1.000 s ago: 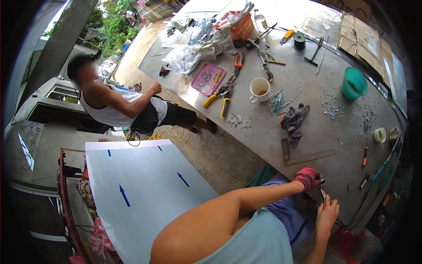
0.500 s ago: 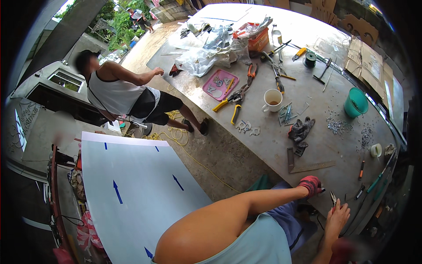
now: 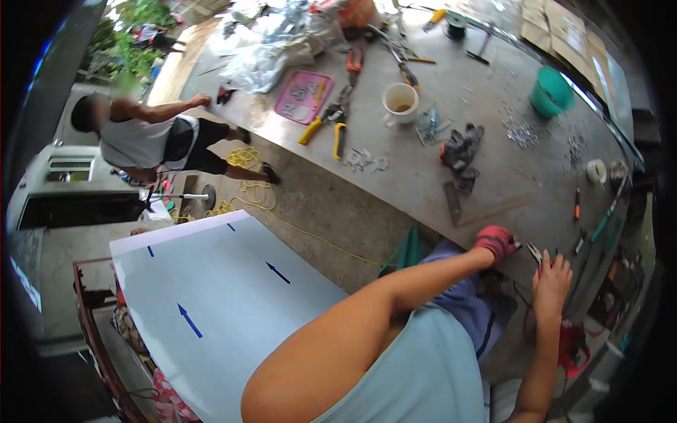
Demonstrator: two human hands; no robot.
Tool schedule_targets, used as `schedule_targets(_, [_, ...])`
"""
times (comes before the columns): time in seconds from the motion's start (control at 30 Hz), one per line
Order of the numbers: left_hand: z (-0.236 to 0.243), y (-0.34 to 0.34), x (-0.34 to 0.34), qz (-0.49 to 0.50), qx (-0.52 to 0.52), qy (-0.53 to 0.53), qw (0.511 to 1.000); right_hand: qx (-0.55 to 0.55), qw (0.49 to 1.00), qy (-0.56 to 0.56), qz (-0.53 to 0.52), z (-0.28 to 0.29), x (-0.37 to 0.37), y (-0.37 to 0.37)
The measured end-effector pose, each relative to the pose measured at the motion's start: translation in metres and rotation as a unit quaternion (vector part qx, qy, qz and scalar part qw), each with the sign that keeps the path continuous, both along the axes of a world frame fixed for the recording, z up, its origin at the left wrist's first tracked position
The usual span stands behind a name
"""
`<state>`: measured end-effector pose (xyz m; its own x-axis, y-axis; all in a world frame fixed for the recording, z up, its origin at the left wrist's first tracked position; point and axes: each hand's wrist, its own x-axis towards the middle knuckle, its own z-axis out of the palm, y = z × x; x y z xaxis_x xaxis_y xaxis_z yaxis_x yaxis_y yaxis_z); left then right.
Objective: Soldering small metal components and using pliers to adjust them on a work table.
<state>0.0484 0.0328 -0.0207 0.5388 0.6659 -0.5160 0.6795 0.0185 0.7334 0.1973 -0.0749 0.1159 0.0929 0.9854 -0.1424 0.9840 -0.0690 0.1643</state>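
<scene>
My left hand (image 3: 496,244), in a red and dark knit glove, is closed at the table's near edge. A small piece (image 3: 518,245) pokes out from its fingertips, too small to name. Just to the right, my bare right hand (image 3: 553,283) grips pliers (image 3: 534,252) with red handles. The jaws point toward the gloved hand, with a small gap between. Beyond my left hand lie a metal square (image 3: 452,202) and a dark grey work glove (image 3: 462,151).
On the metal table (image 3: 423,187) are a mug (image 3: 400,103), a green bucket (image 3: 552,92), metal bits (image 3: 522,132), a pink tray (image 3: 304,97) and yellow-handled snips (image 3: 310,132). A large pale sheet (image 3: 233,282) lies at left. A co-worker (image 3: 151,141) stands beyond, near yellow cable (image 3: 247,183).
My view has tilted, so the table's things sit further left and higher. Both hands keep their grips near the table edge. The co-worker still has an arm stretched toward the table.
</scene>
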Motion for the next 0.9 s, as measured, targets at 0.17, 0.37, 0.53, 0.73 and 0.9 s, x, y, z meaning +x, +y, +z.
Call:
schedule_targets(0.17, [0.01,0.019,-0.018,-0.029,-0.006,0.008,1.0,0.003,1.0,0.0,0.016,0.012,-0.009,0.025])
schedule_targets(0.37, [0.008,0.01,-0.016,-0.035,0.007,-0.026,0.999,-0.028,0.999,-0.01,-0.014,0.016,-0.004,0.018])
schedule_targets(0.53, [0.033,0.012,-0.015,-0.031,-0.038,-0.029,0.998,-0.035,0.999,0.005,0.009,0.012,-0.005,0.018])
schedule_targets(0.73, [0.018,0.006,-0.016,-0.029,0.002,-0.035,0.999,-0.066,0.997,-0.021,0.045,0.004,-0.007,0.032])
schedule_targets(0.9, [0.016,0.007,-0.015,-0.035,0.012,-0.027,0.999,-0.08,0.994,-0.045,0.062,-0.005,-0.009,0.041])
